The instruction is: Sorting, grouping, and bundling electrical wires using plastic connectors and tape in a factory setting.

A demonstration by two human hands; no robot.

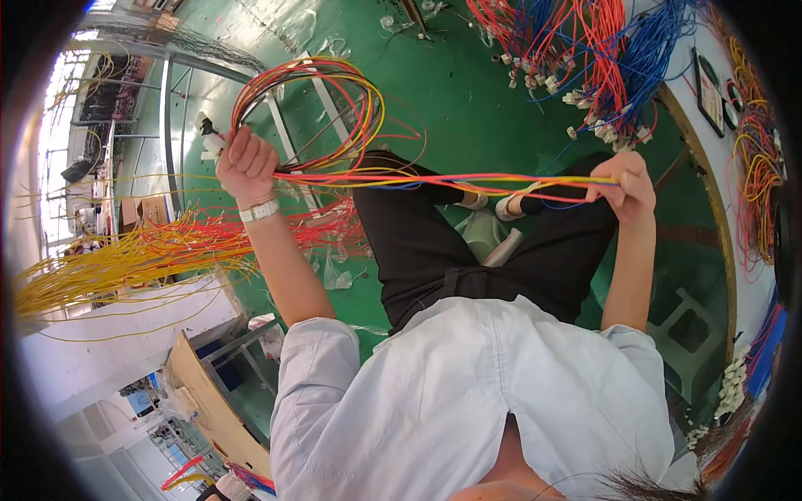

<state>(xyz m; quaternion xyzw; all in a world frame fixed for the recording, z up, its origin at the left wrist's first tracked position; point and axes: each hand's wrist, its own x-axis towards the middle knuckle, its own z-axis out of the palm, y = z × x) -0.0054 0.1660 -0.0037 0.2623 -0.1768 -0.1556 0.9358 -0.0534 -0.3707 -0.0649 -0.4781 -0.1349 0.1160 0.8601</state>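
Observation:
My left hand (249, 165) is closed round a bundle of thin wires, with a white connector (215, 144) and a black one sticking out beside the thumb side. From that fist a loose coil of red, yellow and dark wires (368, 92) loops up and away over the floor. The straight part of the wire bundle (434, 179), red, yellow and some blue, stretches across above my thighs to my right hand (625, 185). There the fingers pinch the bundle's other end. Between the two fists the wires run nearly level and taut.
Yellow and red wires (150, 255) spread over a white surface at left. Red and blue wires with white connectors (601, 75) hang off the white table (714, 167) at right. A metal frame (322, 96) stands ahead on the green floor. A plastic stool (689, 334) is at right.

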